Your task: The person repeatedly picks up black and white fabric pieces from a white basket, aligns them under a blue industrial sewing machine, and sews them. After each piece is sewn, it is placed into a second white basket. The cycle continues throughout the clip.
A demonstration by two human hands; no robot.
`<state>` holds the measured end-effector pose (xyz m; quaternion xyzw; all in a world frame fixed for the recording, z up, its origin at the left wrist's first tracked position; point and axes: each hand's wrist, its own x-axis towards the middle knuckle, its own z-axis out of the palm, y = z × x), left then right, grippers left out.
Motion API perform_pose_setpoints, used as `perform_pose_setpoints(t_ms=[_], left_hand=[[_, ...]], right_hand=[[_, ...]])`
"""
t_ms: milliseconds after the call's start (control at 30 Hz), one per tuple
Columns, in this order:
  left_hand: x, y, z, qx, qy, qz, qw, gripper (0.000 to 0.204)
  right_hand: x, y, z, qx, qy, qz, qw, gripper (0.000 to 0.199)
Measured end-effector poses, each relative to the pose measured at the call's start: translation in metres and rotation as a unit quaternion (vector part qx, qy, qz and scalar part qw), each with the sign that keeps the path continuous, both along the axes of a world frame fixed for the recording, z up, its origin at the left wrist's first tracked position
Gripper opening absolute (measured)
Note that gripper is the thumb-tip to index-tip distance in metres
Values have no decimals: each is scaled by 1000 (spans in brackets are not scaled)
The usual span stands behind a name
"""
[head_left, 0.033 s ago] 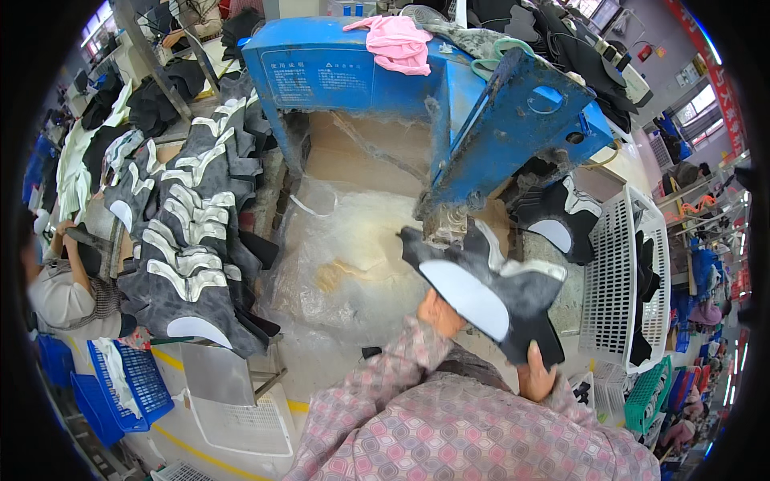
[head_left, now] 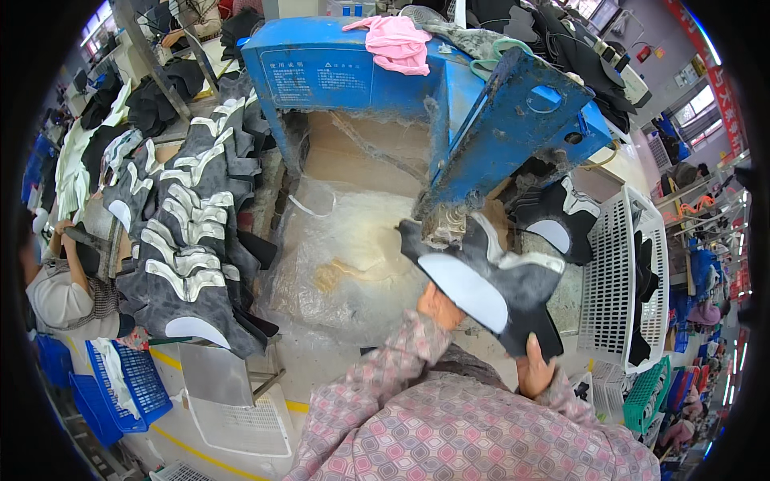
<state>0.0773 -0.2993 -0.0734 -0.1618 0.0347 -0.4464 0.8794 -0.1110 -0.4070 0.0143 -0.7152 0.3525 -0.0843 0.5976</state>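
A flat black-and-grey shoe upper (head_left: 523, 290) with a white oval patch (head_left: 465, 293) and pale trim is held in both hands, tilted under the head (head_left: 443, 226) of a blue machine (head_left: 521, 120). My left hand (head_left: 439, 308) closes on its near left edge, its fingers partly hidden beneath the piece. My right hand (head_left: 535, 370) grips the near right tab, thumb on top. The far left part of the upper lies right at the machine head; whether they touch, I cannot tell.
Overlapping rows of similar uppers (head_left: 188, 216) lie on the left. More uppers (head_left: 557, 220) rest right of the machine, beside a white basket (head_left: 613, 280). Plastic sheeting (head_left: 353, 248) covers the machine's bed. A pink cloth (head_left: 393, 44) lies on top. Blue crates (head_left: 132, 381) stand lower left.
The shoe upper has shifted very slightly left and up at the machine head. My right hand has moved a little down along its tab. Both hands keep hold of it.
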Motion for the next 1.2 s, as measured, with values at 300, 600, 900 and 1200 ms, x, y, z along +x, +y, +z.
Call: perform_pose_setpoints(t_ms=[300, 600, 900, 1200], left_hand=[[-52, 9, -6, -89, 34, -77, 993, 56], [55, 76, -18, 286, 79, 116, 948, 61], [129, 159, -27, 257, -52, 25, 965, 59], [167, 192, -15, 468, -75, 203, 857, 60]], right_hand=[[-21, 27, 47, 159, -150, -148, 965, 29], [44, -18, 14, 281, -142, -155, 937, 37], [163, -93, -48, 69, -127, -21, 989, 35], [224, -48, -68, 108, -20, 7, 994, 58]])
